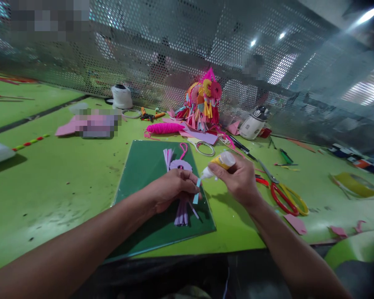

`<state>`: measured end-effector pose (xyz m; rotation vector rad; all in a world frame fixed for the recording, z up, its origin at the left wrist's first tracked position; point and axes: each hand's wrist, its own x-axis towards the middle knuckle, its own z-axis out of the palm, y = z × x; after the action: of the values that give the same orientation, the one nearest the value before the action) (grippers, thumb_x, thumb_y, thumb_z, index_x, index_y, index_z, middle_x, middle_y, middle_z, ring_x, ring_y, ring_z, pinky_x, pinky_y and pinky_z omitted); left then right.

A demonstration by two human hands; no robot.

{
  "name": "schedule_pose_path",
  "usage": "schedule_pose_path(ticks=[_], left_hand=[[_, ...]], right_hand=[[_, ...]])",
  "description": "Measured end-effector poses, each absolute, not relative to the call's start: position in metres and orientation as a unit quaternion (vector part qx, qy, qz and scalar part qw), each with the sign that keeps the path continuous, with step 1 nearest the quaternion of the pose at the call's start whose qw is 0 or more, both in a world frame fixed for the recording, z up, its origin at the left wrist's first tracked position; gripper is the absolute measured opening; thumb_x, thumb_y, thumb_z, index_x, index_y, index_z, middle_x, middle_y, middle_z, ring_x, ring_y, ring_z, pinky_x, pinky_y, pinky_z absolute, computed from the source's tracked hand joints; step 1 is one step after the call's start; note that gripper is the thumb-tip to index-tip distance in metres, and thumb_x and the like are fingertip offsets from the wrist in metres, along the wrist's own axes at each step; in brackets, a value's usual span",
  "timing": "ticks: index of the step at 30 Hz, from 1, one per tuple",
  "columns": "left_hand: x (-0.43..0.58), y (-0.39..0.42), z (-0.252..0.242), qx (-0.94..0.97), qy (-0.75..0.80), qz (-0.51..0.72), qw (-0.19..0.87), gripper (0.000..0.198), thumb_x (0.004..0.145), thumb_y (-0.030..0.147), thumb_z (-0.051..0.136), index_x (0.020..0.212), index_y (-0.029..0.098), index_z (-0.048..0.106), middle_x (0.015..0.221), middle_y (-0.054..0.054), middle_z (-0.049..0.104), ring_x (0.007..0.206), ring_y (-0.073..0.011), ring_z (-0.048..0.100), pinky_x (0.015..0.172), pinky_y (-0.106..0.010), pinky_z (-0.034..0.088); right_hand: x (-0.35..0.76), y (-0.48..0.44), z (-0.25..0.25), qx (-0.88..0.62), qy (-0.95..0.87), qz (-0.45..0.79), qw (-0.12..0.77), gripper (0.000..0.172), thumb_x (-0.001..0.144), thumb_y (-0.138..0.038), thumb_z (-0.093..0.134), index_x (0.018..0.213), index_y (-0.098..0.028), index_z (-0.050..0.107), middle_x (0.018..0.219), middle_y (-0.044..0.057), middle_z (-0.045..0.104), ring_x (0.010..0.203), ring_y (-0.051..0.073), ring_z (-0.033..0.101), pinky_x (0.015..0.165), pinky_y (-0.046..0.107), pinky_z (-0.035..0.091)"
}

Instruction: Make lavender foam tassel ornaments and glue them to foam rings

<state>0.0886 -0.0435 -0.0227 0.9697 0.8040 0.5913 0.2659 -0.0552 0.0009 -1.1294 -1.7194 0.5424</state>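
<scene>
Between the fingers of my left hand [176,185] is a short light-blue paper strip [196,197]. My right hand [241,178] grips a yellow-and-white glue bottle [222,161], tilted so that its white nozzle points at the strip's upper end; whether they touch I cannot tell. Below my left hand, on a dark green mat [149,160], lies a lilac paper ornament with a round pleated disc [181,165], a pink cord loop [183,151] and fringed tassels [181,214]. My left hand covers the ornament's middle.
Red-and-yellow-handled scissors [283,197] and pink paper scraps [295,224] lie to the right. Behind the mat are a tape roll [205,148], a pink yarn bundle [165,128] and a colourful tasselled ornament [202,99]. A perforated metal screen [174,54] borders the green table's back.
</scene>
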Motion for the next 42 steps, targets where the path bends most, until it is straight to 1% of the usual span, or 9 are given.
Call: schedule_pose_path(ticks=[4,8,14,23,28,33,35,38,42], left_hand=[[0.090,-0.045,-0.025,0.439,0.368,0.289,0.767,0.015,0.064,0.009,0.067,0.072,0.012,0.055,0.058,-0.003,0.063,0.050,-0.0108,0.057,0.047,-0.019,0.037],[0.091,-0.045,-0.026,0.433,0.373,0.297,0.765,0.016,0.064,0.008,0.067,0.074,0.012,0.055,0.057,-0.002,0.064,0.048,-0.0095,0.055,0.046,-0.018,0.036],[0.090,-0.043,-0.023,0.450,0.382,0.269,0.761,0.012,0.066,0.010,0.067,0.073,0.010,0.058,0.058,-0.005,0.066,0.045,-0.0071,0.050,0.045,-0.018,0.033],[0.090,-0.044,-0.024,0.431,0.379,0.285,0.767,0.014,0.063,0.010,0.069,0.071,0.012,0.057,0.056,-0.003,0.064,0.048,-0.0102,0.055,0.045,-0.019,0.034],[0.091,-0.043,-0.023,0.434,0.393,0.276,0.762,0.013,0.062,0.009,0.068,0.070,0.012,0.059,0.057,-0.005,0.065,0.044,-0.0084,0.051,0.045,-0.019,0.033],[0.090,-0.043,-0.022,0.444,0.386,0.275,0.760,0.012,0.063,0.010,0.068,0.070,0.011,0.059,0.057,-0.004,0.065,0.043,-0.0074,0.049,0.044,-0.019,0.032],[0.090,-0.043,-0.023,0.442,0.381,0.279,0.763,0.013,0.062,0.010,0.069,0.070,0.012,0.058,0.057,-0.004,0.064,0.044,-0.0081,0.051,0.044,-0.019,0.033],[0.090,-0.043,-0.024,0.438,0.374,0.291,0.764,0.014,0.062,0.012,0.070,0.069,0.012,0.057,0.057,-0.004,0.063,0.048,-0.0099,0.054,0.046,-0.019,0.034],[0.091,-0.043,-0.024,0.439,0.381,0.289,0.761,0.013,0.062,0.012,0.069,0.070,0.011,0.058,0.057,-0.005,0.064,0.046,-0.0093,0.052,0.045,-0.019,0.032]], right_hand=[[0.261,-0.057,0.000,-0.456,-0.729,0.233,0.454,0.019,0.078,-0.032,0.067,0.073,-0.015,0.061,0.061,-0.001,0.053,0.054,0.010,0.046,0.050,0.024,0.038],[0.259,-0.056,-0.001,-0.466,-0.739,0.200,0.444,0.019,0.078,-0.032,0.067,0.074,-0.014,0.062,0.063,0.000,0.056,0.056,0.011,0.048,0.053,0.025,0.039],[0.263,-0.054,-0.002,-0.472,-0.732,0.177,0.459,0.021,0.078,-0.034,0.066,0.072,-0.015,0.061,0.059,-0.002,0.053,0.054,0.010,0.044,0.051,0.024,0.037],[0.258,-0.060,0.000,-0.464,-0.754,0.153,0.439,0.019,0.078,-0.032,0.066,0.073,-0.014,0.064,0.063,0.002,0.059,0.057,0.012,0.051,0.053,0.025,0.040],[0.262,-0.051,-0.006,-0.476,-0.737,0.159,0.453,0.021,0.077,-0.035,0.067,0.073,-0.015,0.063,0.062,0.000,0.057,0.056,0.012,0.049,0.053,0.025,0.040],[0.264,-0.053,-0.005,-0.473,-0.708,0.200,0.485,0.022,0.078,-0.036,0.066,0.072,-0.015,0.061,0.061,-0.001,0.054,0.054,0.010,0.046,0.050,0.024,0.039],[0.262,-0.056,-0.003,-0.461,-0.720,0.211,0.474,0.020,0.078,-0.034,0.066,0.072,-0.015,0.061,0.061,-0.001,0.054,0.054,0.010,0.046,0.049,0.023,0.038],[0.258,-0.060,-0.001,-0.455,-0.746,0.186,0.449,0.018,0.077,-0.031,0.067,0.071,-0.015,0.061,0.061,-0.001,0.056,0.054,0.010,0.047,0.050,0.023,0.038],[0.258,-0.057,-0.002,-0.464,-0.750,0.154,0.445,0.018,0.077,-0.031,0.067,0.072,-0.015,0.062,0.061,0.000,0.057,0.055,0.011,0.048,0.051,0.024,0.039]])
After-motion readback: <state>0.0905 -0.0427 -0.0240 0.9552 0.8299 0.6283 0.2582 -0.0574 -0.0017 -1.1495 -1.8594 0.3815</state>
